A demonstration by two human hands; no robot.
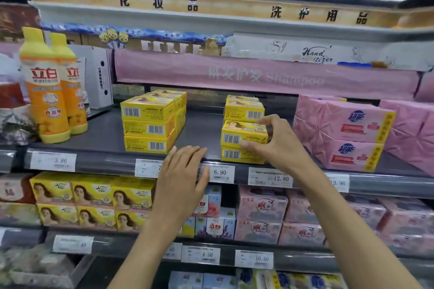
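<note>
Setting: shop aisle with a dark grey shelf [105,141] at chest height, price tags along its front edge and a pink banner [258,75] hanging above it.
Task thing: yellow box [244,132], barcode facing out, at the front of the shelf, right of the middle. It sits on top of a lower yellow box [239,156] of the same kind.
Right hand [277,145]: grip clamped on the yellow box, thumb against its front face near the lower edge, fingers curled over its top right corner.
Left hand [185,171]: grip apart, fingers straight and lying flat on the shelf's front edge, covering part of a price tag just left of the 6.90 tag [220,172]. It holds nothing.
Behind: rear stack [244,110] of the same yellow boxes, just behind the held one.
Left of it: three-high stack [148,126] of yellow boxes, well apart, bare shelf between.
Right: pink packs [347,134], piled two high, near the right hand.
Far left: two orange bottles [47,91] with yellow caps, upright.
</note>
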